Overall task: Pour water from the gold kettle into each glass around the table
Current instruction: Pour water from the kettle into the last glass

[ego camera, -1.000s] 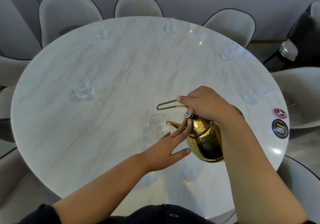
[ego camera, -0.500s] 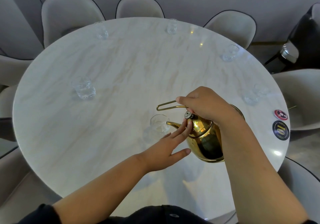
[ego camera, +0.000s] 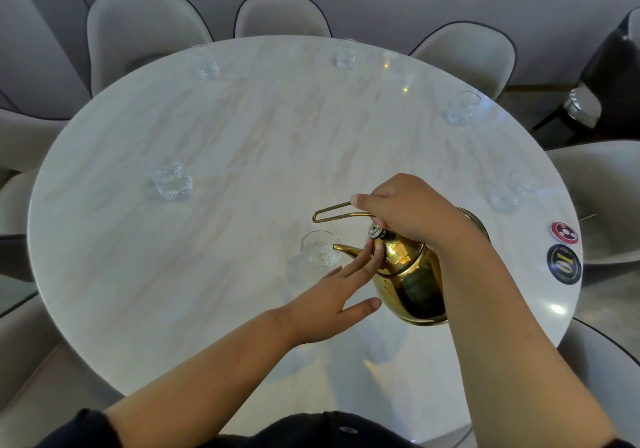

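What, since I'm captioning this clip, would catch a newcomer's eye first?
The gold kettle, at the table's near right: the right hand grips its handle and tilts the spout to a glass, while the left hand touches it with straight fingers near the lid knob. Other clear glasses ring the round marble table.

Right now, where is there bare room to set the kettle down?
The middle of the table is bare, bordered by the left glass, far glass and far-right glass. The near-left stretch in front of the left glass is bare too. Crowded: near glass, gold kettle, left hand and right hand bunch together; two discs sit at the right edge.
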